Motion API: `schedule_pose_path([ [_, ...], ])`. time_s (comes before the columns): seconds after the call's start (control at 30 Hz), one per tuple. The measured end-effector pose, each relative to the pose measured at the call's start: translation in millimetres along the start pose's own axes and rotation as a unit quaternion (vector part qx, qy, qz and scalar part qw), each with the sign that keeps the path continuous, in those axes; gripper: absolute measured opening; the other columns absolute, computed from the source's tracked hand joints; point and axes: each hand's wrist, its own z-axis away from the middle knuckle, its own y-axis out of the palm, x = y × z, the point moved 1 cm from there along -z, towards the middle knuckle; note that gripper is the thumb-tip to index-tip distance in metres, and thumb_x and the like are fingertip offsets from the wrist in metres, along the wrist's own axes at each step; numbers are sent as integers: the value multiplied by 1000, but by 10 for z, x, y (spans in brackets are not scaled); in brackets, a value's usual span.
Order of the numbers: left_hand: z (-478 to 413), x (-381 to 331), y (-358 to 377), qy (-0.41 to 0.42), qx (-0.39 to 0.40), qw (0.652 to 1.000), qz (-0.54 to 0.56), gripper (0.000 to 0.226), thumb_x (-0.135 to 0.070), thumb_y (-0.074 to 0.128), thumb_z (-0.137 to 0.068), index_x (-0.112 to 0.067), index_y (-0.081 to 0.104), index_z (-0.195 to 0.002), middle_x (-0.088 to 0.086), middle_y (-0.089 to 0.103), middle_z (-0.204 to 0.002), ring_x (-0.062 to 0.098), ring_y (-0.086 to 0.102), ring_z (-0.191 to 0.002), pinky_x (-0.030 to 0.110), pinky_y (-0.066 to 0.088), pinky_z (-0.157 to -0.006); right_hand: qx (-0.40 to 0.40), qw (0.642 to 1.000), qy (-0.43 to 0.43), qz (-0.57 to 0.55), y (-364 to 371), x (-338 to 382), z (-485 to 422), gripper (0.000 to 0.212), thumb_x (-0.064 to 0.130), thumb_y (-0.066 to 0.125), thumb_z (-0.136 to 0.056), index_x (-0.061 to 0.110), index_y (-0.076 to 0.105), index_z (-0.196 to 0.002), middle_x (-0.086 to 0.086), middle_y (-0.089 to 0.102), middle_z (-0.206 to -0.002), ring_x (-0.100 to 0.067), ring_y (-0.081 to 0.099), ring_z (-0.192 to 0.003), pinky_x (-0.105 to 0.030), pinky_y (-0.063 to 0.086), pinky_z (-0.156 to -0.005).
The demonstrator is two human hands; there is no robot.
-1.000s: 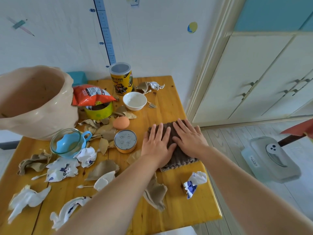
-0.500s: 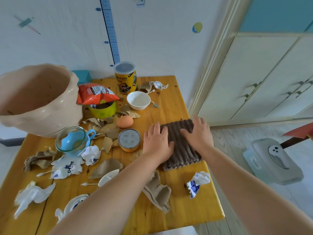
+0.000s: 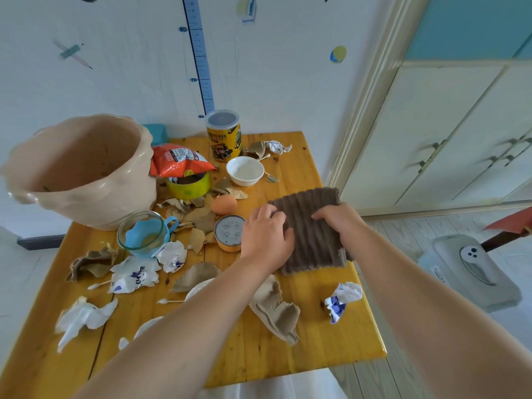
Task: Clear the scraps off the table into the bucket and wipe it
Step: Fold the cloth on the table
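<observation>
Brown ribbed cloth point(image 3: 312, 249) is lying at the table's point(image 3: 316, 355) three-o'clock edge, ribs running roughly twelve to six. The left hand point(image 3: 266, 237) is clutching its nine-o'clock border and the right hand point(image 3: 336, 218) is gripping its three-o'clock side, both equally near. The bucket point(image 3: 83, 174) is sitting well apart at ten o'clock, beyond the scraps point(image 3: 134, 273).

— What sort of place is this?
— A home, likely a child's room: a height chart point(image 3: 200, 61) and pencil sticker point(image 3: 73, 54) on the wall point(image 3: 129, 87), cream cupboards point(image 3: 449, 131), a small wooden table point(image 3: 316, 347) on plank flooring point(image 3: 403, 231).
</observation>
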Motion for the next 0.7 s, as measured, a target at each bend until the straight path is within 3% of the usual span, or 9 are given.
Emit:
schedule_pose_path([
  [0.13, 63, -69, -120, 11, -58, 997, 41, 23, -22, 51, -88, -6, 66, -94, 7, 58, -107, 23, 46, -100, 33, 41, -80, 29, 995, -64, -76, -85, 176, 110, 23, 12, 63, -80, 14, 60, -103, -10, 65, -102, -28, 62, -93, -44, 49, -89],
  [0.27, 156, -99, -232, 22, -80, 995, 61, 19, -20, 54, -87, -6, 66, -90, 6, 59, -95, 20, 48, -92, 31, 40, -74, -29, 987, -136, -84, -191, 264, 241, 19, 11, 58, -85, 19, 58, -102, -2, 62, -94, -26, 59, -94, -36, 45, -81],
  [0.3, 176, -91, -261, 17, -81, 994, 67, 19, -21, 54, -87, -7, 67, -89, 5, 59, -92, 19, 49, -90, 30, 41, -72, -67, 983, -163, -53, -248, 266, 277, 18, 11, 55, -86, 19, 57, -101, 0, 60, -88, -26, 58, -91, -34, 44, -76],
  [0.37, 218, -64, -308, -9, -71, 994, 87, 19, -22, 53, -88, -9, 66, -87, 1, 58, -87, 17, 50, -86, 27, 39, -67, -160, 950, -239, 122, -411, 273, 378, 17, 10, 49, -86, 17, 54, -100, 1, 53, -75, -27, 55, -78, -32, 43, -64],
  [0.47, 262, -25, -339, -40, -46, 993, 97, 21, -23, 50, -89, -9, 66, -84, 1, 58, -82, 18, 54, -79, 30, 45, -62, -228, 834, -290, 410, -607, 268, 579, 19, 7, 49, -81, 13, 49, -99, 3, 38, -63, -20, 41, -57, -29, 34, -51],
  [0.53, 300, -21, -336, -46, -32, 994, 94, 22, -23, 49, -89, -8, 65, -83, 4, 60, -83, 19, 54, -78, 34, 48, -64, -213, 794, -262, 506, -615, 193, 695, 19, 11, 51, -82, 11, 48, -101, 1, 37, -63, -17, 39, -53, -30, 34, -50],
  [0.63, 353, -38, -312, -36, -16, 996, 86, 21, -23, 50, -90, -7, 63, -81, 4, 59, -83, 18, 52, -77, 32, 45, -62, -171, 782, -216, 559, -455, -75, 779, 19, 21, 50, -87, 13, 49, -104, 0, 41, -65, -18, 48, -59, -32, 46, -54],
  [0.7, 384, -43, -300, -23, -12, 996, 86, 19, -22, 51, -89, -11, 61, -78, 1, 57, -80, 16, 51, -74, 27, 43, -57, -145, 811, -182, 537, -304, -265, 806, 22, 21, 49, -87, 17, 50, -109, 0, 52, -73, -19, 55, -67, -33, 52, -61],
])
